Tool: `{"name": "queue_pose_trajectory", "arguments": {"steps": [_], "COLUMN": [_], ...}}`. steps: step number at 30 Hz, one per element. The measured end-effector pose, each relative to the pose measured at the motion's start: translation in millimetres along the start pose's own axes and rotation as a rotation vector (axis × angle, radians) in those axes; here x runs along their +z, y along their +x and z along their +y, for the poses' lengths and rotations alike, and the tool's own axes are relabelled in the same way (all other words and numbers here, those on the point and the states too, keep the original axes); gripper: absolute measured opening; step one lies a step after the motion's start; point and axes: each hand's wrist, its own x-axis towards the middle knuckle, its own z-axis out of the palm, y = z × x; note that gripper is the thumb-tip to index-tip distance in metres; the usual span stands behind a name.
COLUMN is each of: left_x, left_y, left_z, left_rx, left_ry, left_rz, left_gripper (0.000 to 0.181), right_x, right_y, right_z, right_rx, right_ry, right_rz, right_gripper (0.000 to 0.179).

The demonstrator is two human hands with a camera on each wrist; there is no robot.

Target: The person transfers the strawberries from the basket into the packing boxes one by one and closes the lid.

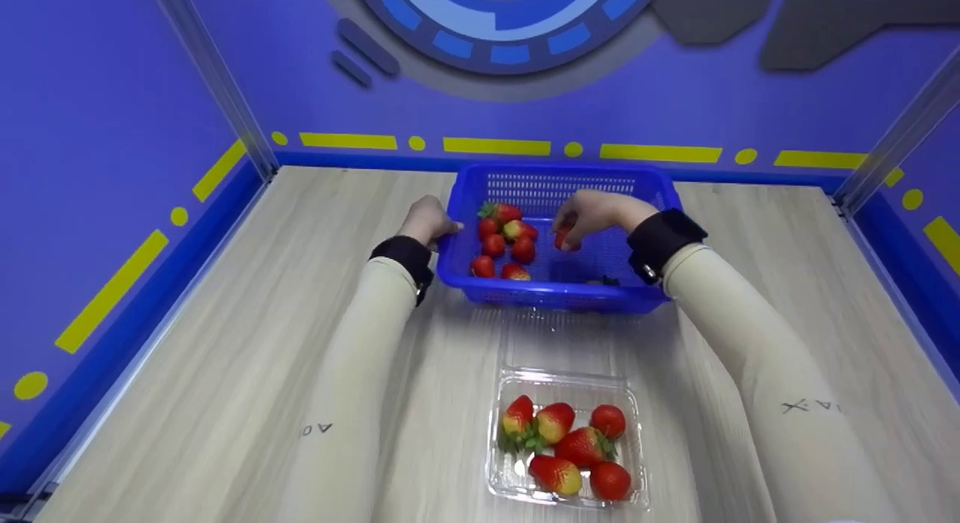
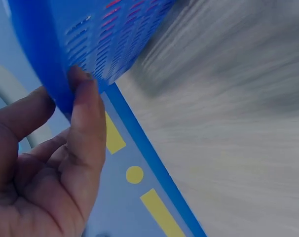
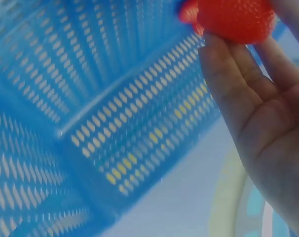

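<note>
A blue slotted plastic basket (image 1: 570, 289) stands at the back of the table with several strawberries (image 1: 523, 250) grouped in its left half. My left hand (image 1: 427, 221) grips the basket's left rim; in the left wrist view, thumb and fingers (image 2: 88, 118) pinch that wall from both sides. Inside the basket, right of the group, my right hand (image 1: 598, 210) holds one red strawberry (image 3: 236, 19) between thumb and fingers. Nearer to me, a clear plastic clamshell box (image 1: 566, 379) lies open and holds several strawberries (image 1: 585, 446), some with green leaves.
The box's clear lid (image 1: 551, 343) lies flat toward the basket's front wall. A small dark bit (image 1: 609, 281) shows at the basket's front right. Blue panels (image 1: 97, 133) with yellow marks enclose the wood-grain table (image 1: 247, 358) at the back and sides.
</note>
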Motion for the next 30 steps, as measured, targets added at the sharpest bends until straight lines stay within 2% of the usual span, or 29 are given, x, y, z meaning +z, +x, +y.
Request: {"name": "queue_pose_trajectory", "arguments": {"steps": [4, 6, 10, 13, 17, 21, 26, 30], "left_x": [-0.2, -0.2, -2.9, -7.8, -12.2, -6.6, 0.9, 4.1], "left_y": [-0.7, -2.6, -8.2, -16.4, -38.8, -68.5, -108.1, -137.5], "left_z": [-7.2, -8.4, -4.2, 2.9, 10.7, 9.2, 2.9, -2.1], "left_rx": [0.023, 0.050, 0.167, 0.274, 0.387, 0.476, 0.544, 0.627], "left_ry": [-0.061, -0.064, -0.048, -0.026, -0.046, -0.055, -0.054, -0.047], "left_rz": [0.002, 0.009, 0.074, 0.124, 0.149, 0.168, 0.091, 0.014], "left_gripper": [0.027, 0.031, 0.051, 0.059, 0.057, 0.053, 0.051, 0.046], "right_x": [-14.9, -21.5, -33.8, -40.7, -42.9, -35.1, -14.1, 2.8], "right_y": [-16.8, -26.9, -52.0, -76.3, -114.0, -146.7, -169.9, -180.5], "right_z": [0.6, 0.4, -2.8, -10.9, -26.9, -39.3, -54.6, -67.9], "right_rx": [-0.023, -0.036, -0.065, -0.074, -0.110, -0.229, -0.386, -0.457], "right_ry": [0.005, 0.009, 0.003, 0.021, 0.046, 0.046, 0.157, 0.198], "right_rz": [0.078, 0.124, 0.224, 0.258, 0.260, 0.271, 0.225, 0.201], "right_gripper": [0.035, 0.035, 0.036, 0.037, 0.038, 0.037, 0.034, 0.033]}}
